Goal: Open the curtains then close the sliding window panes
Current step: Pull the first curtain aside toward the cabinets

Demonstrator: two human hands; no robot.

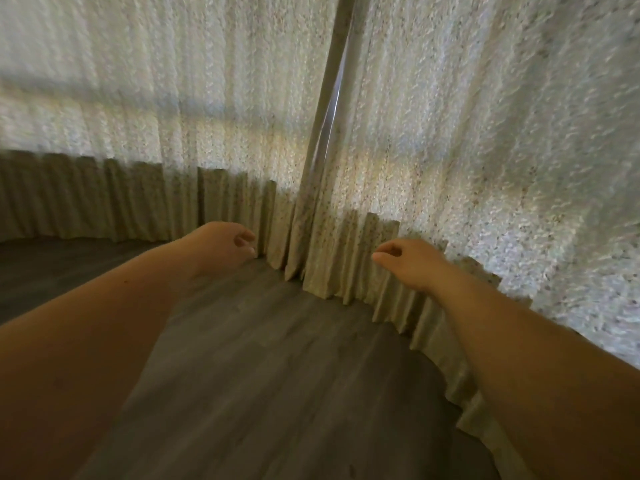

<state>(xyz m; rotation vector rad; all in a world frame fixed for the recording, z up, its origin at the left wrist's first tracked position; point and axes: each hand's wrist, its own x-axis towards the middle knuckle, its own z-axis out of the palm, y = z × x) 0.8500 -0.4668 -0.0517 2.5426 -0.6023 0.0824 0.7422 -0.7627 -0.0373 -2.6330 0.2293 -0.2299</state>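
Still drawn: two curtains (242,109), two hands.
Left hand (221,244) and right hand (412,263) loosely curled, gripping nothing, flanking the narrow gap (332,109).

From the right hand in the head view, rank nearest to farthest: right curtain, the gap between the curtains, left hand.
1. Right curtain, directly behind the right hand.
2. Gap between the curtains, to its left and above.
3. Left hand, across the gap, leftmost.
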